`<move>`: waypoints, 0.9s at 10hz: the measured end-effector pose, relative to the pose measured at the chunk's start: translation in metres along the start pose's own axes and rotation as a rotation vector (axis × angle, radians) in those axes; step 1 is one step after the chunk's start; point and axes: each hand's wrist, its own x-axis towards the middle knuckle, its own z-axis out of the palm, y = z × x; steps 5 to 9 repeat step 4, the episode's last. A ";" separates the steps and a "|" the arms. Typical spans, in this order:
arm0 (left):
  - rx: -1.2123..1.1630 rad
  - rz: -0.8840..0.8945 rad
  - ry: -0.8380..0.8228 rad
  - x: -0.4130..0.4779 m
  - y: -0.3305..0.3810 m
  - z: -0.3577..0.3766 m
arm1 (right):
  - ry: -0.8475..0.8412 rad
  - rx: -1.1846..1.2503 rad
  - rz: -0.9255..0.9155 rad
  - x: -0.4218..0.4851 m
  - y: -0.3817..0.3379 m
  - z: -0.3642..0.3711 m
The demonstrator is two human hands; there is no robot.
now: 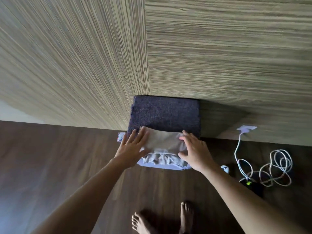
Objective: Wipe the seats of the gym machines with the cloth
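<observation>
No containers here, just a folded beige cloth (163,142) lying on the near edge of a dark purple padded seat (165,112). The cloth's long axis runs left to right along that front edge, and a bunched bit spills over the front.

The left hand (133,147) lies flat on the cloth's left end, grip wide, fingers straight and spread. The right hand (195,151) rests on the right end, grip loose, fingers slightly bent on top and thumb at the front, not really pinching anything.

The seat's back is tight against the striped wood wall (219,56). There's open dark wood floor (50,157) on the left. On the right, a white cable (270,168) coils from a wall socket (246,128). Bare feet (186,215) stand just in front.
</observation>
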 end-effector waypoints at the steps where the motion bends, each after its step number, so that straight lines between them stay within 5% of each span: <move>1: 0.088 -0.010 -0.080 0.000 0.006 -0.006 | -0.079 0.020 0.013 0.006 0.005 -0.008; 3: -0.200 -0.124 -0.183 -0.003 0.023 -0.044 | -0.178 0.079 0.015 0.003 -0.002 -0.024; 4: -0.464 -0.166 -0.090 -0.023 0.026 -0.051 | -0.223 0.139 0.115 -0.009 0.000 -0.037; 9: -0.464 -0.166 -0.090 -0.023 0.026 -0.051 | -0.223 0.139 0.115 -0.009 0.000 -0.037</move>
